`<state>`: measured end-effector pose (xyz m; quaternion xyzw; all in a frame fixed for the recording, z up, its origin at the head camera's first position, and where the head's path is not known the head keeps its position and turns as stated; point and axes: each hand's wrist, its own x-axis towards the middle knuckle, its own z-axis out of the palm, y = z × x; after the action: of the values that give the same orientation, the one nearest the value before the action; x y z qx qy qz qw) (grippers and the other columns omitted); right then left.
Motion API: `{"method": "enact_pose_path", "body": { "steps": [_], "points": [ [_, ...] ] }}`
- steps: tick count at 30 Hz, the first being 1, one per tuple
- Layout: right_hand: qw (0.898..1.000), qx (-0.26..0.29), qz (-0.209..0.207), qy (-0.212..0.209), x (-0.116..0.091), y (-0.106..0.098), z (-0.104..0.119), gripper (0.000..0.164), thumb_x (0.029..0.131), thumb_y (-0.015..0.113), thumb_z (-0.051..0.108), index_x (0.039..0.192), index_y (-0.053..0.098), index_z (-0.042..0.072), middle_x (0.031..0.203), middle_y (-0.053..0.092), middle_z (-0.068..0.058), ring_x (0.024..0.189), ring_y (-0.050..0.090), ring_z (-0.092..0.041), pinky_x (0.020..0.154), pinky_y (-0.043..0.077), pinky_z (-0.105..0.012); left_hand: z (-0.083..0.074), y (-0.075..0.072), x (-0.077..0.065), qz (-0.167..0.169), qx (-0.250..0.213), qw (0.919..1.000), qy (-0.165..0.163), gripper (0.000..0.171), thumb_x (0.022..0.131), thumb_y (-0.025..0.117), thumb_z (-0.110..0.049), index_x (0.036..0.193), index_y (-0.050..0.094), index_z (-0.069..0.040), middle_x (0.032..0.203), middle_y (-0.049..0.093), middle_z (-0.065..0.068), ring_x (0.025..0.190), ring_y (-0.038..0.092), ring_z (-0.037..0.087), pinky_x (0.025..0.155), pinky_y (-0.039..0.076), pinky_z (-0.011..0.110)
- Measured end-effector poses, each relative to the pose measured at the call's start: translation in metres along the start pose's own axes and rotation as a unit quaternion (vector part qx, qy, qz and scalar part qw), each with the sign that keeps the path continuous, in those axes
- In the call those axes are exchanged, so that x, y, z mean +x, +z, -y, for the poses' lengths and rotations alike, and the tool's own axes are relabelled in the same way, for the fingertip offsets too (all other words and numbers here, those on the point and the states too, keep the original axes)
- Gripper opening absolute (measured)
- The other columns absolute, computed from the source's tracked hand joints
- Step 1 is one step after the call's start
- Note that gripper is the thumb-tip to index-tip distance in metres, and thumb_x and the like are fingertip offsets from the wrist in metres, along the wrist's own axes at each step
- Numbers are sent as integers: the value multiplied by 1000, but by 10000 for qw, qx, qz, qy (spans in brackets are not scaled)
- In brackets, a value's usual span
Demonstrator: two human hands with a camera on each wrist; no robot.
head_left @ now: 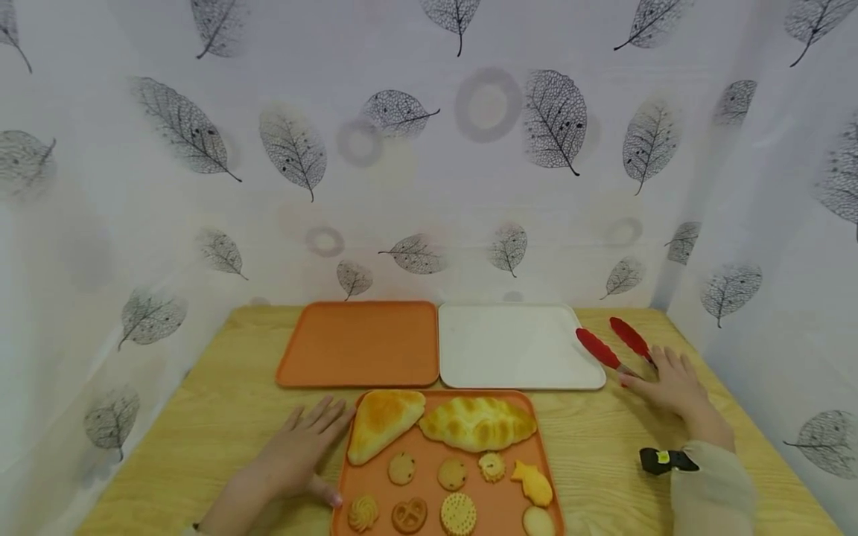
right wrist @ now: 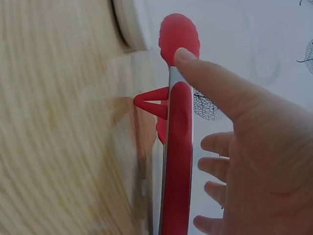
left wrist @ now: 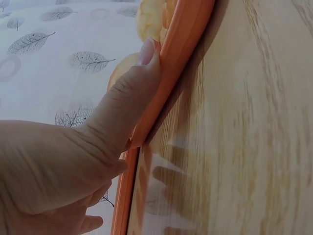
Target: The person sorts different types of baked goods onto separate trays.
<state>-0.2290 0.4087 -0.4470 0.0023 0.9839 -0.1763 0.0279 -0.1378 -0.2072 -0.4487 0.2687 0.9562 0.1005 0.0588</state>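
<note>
My left hand [head_left: 295, 454] lies spread along the left edge of the front orange tray [head_left: 499, 506]. In the left wrist view its thumb [left wrist: 129, 88] rests at the tray's rim. A triangular pastry [head_left: 385, 420] and a long ridged bread [head_left: 479, 424] fill the tray's far half; several cookies, including a pretzel-shaped cookie [head_left: 410, 515] and a fish-shaped cookie [head_left: 533, 484], lie nearer. Over on the right, my right hand [head_left: 673, 391] hovers at red-tipped tongs [right wrist: 178, 156], fingers extended and apart. Its thumb overlaps the tongs near one red head in the right wrist view.
Behind the front tray, another orange tray [head_left: 358, 346] and a white tray [head_left: 516, 346] lie side by side, with nothing on the orange one. The tongs' heads reach the white tray's right edge. A leaf-print curtain [head_left: 429, 186] encloses the wooden table [head_left: 194, 439].
</note>
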Motion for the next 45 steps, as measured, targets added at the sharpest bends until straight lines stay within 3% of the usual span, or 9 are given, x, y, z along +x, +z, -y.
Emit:
{"method": "enact_pose_path", "body": {
  "steps": [6, 19, 33, 45],
  "points": [
    [9999, -33, 124, 9, 4, 4, -7, 104, 91, 56, 56, 145, 13, -22, 141, 22, -50, 125, 26, -66, 101, 29, -74, 0, 5, 2, -26, -2, 10000, 53, 131, 50, 60, -84, 151, 33, -5, 159, 30, 17, 148, 21, 42, 115, 17, 69],
    [9996, -168, -69, 208, 4, 8, -4, 106, 90, 57, 59, 141, 19, -25, 134, 30, -53, 116, 35, -68, 95, 36, -74, 3, 3, 3, -65, 182, 9997, 165, 129, 53, 58, -85, 151, 34, -5, 159, 31, 15, 149, 21, 39, 116, 19, 66],
    [9981, 512, -187, 272, 2, -3, -4, 116, 87, 64, 56, 145, 1, -22, 139, 12, -55, 124, 21, -67, 102, 26, -76, 4, 3, 1, 40, -18, 9999, 165, 126, 56, 59, -82, 152, 31, -6, 159, 30, 16, 148, 21, 40, 116, 19, 66],
    [9938, 190, -1029, -386, -8, -28, 29, 109, 79, 77, 47, 147, 20, -16, 140, 27, -47, 125, 25, -63, 98, 28, -76, 3, 2, 0, 63, -178, 9997, 137, 125, 57, 61, -80, 151, 32, -4, 157, 30, 21, 147, 21, 44, 114, 20, 69]
  ]
}}
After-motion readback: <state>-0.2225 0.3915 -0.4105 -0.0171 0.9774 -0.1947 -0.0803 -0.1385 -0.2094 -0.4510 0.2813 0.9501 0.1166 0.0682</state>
